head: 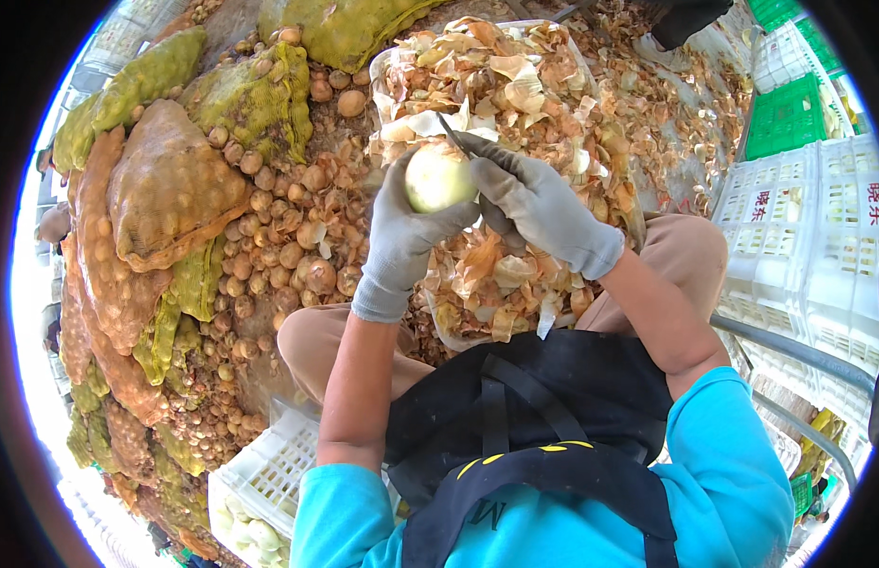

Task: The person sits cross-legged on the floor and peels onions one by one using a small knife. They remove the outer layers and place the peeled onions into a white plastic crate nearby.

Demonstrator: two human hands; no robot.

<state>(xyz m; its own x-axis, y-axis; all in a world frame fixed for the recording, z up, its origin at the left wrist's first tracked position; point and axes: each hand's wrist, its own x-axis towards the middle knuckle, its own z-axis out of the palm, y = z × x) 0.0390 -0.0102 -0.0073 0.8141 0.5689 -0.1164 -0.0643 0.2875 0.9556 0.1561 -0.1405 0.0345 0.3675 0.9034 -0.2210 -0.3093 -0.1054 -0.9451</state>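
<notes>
In my gloved left hand (409, 220) sits a peeled, pale green-white onion (441, 179), its top facing away from me. My right hand (535, 195), also in a grey glove with dark-stained fingers, grips a small knife (450, 131) whose dark blade lies along the onion's upper right side. The knife's handle is hidden inside the right hand. Directly below both hands stands a pale plastic crate (439, 330), heaped with dry onion skins (503, 273) that rise past its rim.
Loose unpeeled onions (269, 234) cover the ground at left, beside full mesh sacks (173, 184). A white crate (269, 468) at lower left holds peeled onions (251, 532). Stacked white crates (780, 234), a green crate (787, 117) and a metal rail (801, 355) line the right. Another person's leg (684, 25) shows at top.
</notes>
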